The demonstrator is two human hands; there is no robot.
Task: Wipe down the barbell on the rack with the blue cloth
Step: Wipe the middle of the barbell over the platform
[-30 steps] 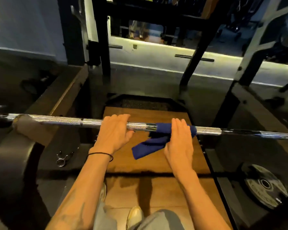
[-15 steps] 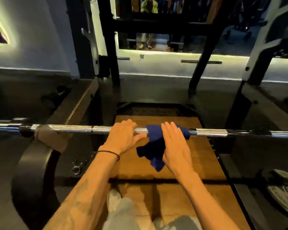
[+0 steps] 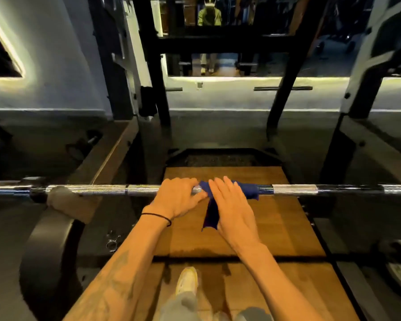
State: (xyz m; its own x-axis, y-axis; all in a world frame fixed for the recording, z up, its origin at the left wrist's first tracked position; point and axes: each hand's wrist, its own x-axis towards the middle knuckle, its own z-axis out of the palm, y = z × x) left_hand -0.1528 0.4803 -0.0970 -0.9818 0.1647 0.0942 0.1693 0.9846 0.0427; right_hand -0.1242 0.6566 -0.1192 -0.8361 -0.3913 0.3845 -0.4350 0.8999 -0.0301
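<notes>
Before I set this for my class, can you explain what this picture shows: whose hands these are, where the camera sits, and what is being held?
The camera is worn on a person's head, looking forward and down at their own arms. A steel barbell lies across a gym rack above a wooden platform. The left hand curls around the bar. The right hand, fingers straight, presses a blue cloth draped over the bar, one end hanging down. A weight plate stands at the left.
</notes>
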